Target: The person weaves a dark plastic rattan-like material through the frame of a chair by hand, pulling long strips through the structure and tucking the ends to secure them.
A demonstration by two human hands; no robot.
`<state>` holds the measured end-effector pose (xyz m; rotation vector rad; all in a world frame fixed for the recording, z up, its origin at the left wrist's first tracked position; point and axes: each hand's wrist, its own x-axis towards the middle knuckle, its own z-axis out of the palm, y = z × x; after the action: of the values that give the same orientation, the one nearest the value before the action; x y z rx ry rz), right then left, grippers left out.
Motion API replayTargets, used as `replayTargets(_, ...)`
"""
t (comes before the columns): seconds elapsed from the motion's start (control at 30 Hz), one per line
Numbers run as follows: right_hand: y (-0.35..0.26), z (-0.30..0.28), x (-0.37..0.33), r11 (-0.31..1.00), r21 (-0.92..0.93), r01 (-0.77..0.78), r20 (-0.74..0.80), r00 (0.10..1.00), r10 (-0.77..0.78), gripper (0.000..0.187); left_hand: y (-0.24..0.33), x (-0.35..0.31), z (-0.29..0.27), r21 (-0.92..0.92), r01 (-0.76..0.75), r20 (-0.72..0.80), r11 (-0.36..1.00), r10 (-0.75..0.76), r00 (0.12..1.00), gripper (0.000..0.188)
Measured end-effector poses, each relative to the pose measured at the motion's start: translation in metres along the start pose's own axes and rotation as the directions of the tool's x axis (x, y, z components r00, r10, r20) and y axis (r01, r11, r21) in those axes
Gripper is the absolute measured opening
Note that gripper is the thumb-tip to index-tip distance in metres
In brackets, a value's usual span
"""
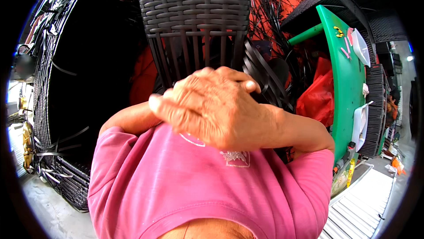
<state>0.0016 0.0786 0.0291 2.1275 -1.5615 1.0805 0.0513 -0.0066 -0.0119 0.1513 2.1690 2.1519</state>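
In front of me stands a dark woven plastic-rattan panel [194, 7], tightly woven at the top. Below the weave, bare flat strips [207, 53] run down towards my hands and pass out of sight behind them. My right hand [216, 106] is raised close to the camera, across my chest, with its back showing and its fingers bent. Whatever it may grip is hidden. My left forearm [134, 117] comes in from the left and ends behind the right hand, which covers most of my left hand. Several loose dark strips [265, 73] fan out just right of the hands.
A large dark woven piece [44, 89] curves along the left. On the right stands a green board [338, 89] with white trays [361, 47] on it, beside a red plastic bag [316, 93]. Tangled strips [267, 9] lie on an orange-red surface behind. A white slatted panel [362, 199] is lower right.
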Motion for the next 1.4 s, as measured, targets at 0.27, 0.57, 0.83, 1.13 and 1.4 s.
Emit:
replayTargets(0.27, -0.009, -0.020, 0.012, 0.949, 0.239, -0.206, 0.218, 0.964, 0.155, 0.026, -0.054, 0.023, -0.006, -0.064, -0.067, 0.219, 0.996, 0.080, 0.972, 0.019)
replayTargets(0.57, 0.017, -0.053, -0.032, 0.616, -0.257, -0.745, 0.026, 0.632, 0.774, 0.009, -0.031, -0.006, -0.031, 0.399, -0.208, -0.366, 0.893, 0.363, 0.857, 0.030)
replayTargets(0.83, 0.046, -0.028, -0.032, 0.665, -0.429, -0.611, 0.076, 0.709, 0.701, 0.009, -0.031, 0.016, -0.040, 0.472, -0.025, -0.324, 0.881, 0.200, 0.925, 0.024)
replayTargets(1.13, 0.036, -0.032, -0.028, 0.683, -0.676, -0.277, 0.061, 0.902, 0.426, 0.023, -0.032, -0.011, -0.043, 0.421, -0.217, -0.416, 0.881, 0.400, 0.817, 0.005)
replayTargets(1.4, 0.039, -0.007, -0.027, 0.789, 0.131, -0.600, 0.195, 0.796, 0.573, 0.013, -0.027, -0.035, -0.062, 0.475, -0.438, -0.297, 0.764, 0.607, 0.737, 0.010)
